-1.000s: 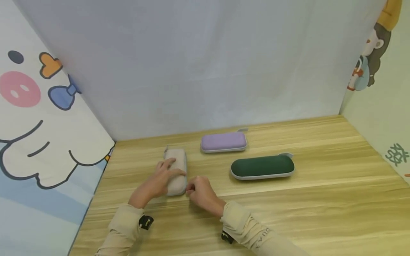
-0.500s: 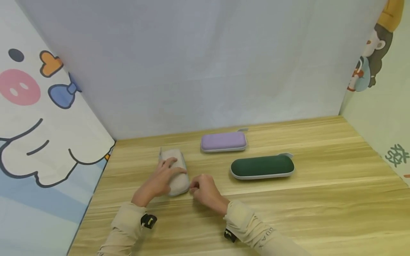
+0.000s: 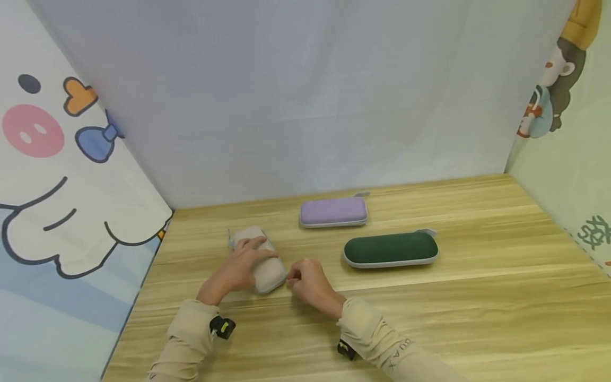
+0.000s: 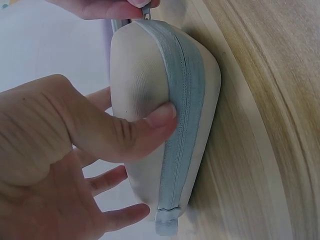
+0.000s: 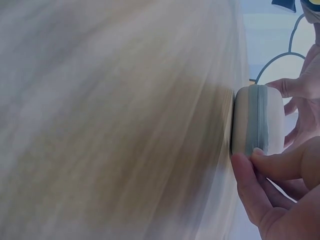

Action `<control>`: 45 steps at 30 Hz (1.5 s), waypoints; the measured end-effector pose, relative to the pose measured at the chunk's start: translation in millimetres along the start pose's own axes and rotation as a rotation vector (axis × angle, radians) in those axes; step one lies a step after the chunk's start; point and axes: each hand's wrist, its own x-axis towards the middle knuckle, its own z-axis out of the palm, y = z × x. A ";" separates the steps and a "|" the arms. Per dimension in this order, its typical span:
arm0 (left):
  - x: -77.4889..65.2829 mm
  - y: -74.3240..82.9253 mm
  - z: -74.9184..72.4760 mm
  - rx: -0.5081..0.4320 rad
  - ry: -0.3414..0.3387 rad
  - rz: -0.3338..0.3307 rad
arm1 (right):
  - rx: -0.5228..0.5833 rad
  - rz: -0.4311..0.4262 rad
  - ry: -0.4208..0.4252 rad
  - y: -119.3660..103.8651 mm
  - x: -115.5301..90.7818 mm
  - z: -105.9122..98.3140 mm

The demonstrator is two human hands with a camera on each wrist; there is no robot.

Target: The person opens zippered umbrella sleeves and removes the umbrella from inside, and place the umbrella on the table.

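A beige hard zipper case (image 3: 271, 275) lies slanted on the table at left of centre in the head view. My left hand (image 3: 238, 268) holds it, with the thumb (image 4: 161, 116) on the near side by the zip and the other fingers over the far side. A pale blue zip band (image 4: 186, 115) runs along the case, its teeth together in the left wrist view. At the near right corner my right hand (image 3: 312, 286) pinches the grey zipper pull (image 4: 146, 11) between thumb and forefinger. In the right wrist view those fingertips hide the pull.
Farther back on the wooden table (image 3: 453, 318) lies a purple zipper case (image 3: 333, 212). A longer dark green case (image 3: 391, 249) sits right of my right hand. A pale cloth (image 3: 305, 106) hangs behind the table, with printed panels at both sides.
The beige case has turned, its far end swinging left and its near end shifting slightly right. My right hand has moved a little to the right along with that corner.
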 end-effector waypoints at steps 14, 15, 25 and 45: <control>1.8 1.4 -0.3 -0.038 -0.026 -0.028 | 0.006 0.019 -0.013 3.7 1.0 -3.1; 1.8 1.6 -0.4 -0.039 -0.028 -0.030 | 0.006 0.020 -0.013 3.7 1.1 -3.6; -0.1 0.8 1.6 -0.051 0.010 -0.013 | -0.019 0.024 -0.011 3.6 1.4 -5.6; -0.8 8.9 -1.0 -0.040 0.021 -0.108 | -0.012 0.035 0.007 6.0 0.0 -7.3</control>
